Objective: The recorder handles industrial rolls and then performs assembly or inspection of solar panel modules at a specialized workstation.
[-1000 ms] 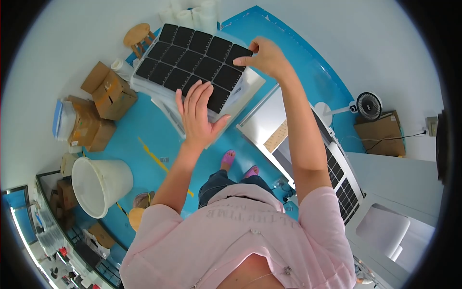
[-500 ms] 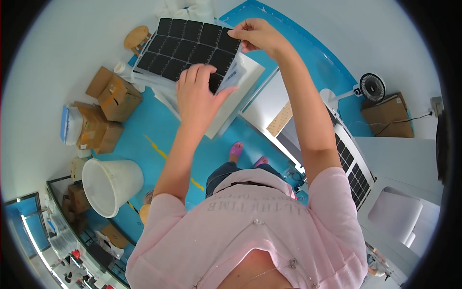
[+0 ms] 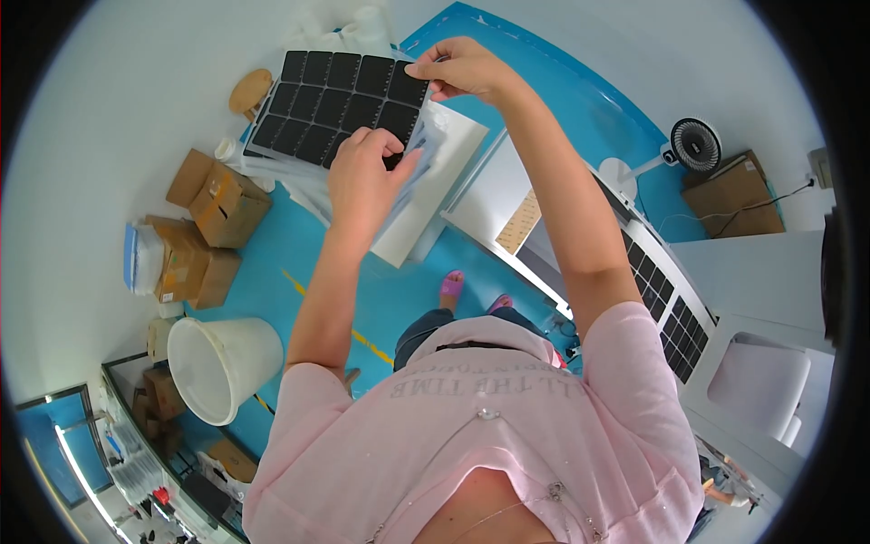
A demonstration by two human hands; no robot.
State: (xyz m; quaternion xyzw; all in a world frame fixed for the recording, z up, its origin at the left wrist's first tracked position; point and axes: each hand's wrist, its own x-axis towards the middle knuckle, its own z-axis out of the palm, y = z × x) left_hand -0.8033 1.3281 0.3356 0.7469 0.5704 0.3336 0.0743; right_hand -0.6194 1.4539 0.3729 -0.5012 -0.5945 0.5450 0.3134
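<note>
A dark sheet of square black cells [image 3: 331,104] is held up in front of me, tilted. My right hand [image 3: 458,68] pinches its upper right corner. My left hand [image 3: 362,177] grips its lower edge, fingers curled over the front, together with a thin clear film [image 3: 419,154] that hangs beside the thumb. Behind the sheet lies a white board [image 3: 435,195] on a white table.
Cardboard boxes [image 3: 217,195] stand on the blue floor at left, with a white bucket [image 3: 222,363] below them. A small fan [image 3: 693,145] and a brown box [image 3: 734,195] are at right. More black-cell panels [image 3: 675,313] lie on the bench at right.
Both hands have lifted the black sheet higher and farther from me. My left hand went from flat and spread on the sheet to curled on its lower edge.
</note>
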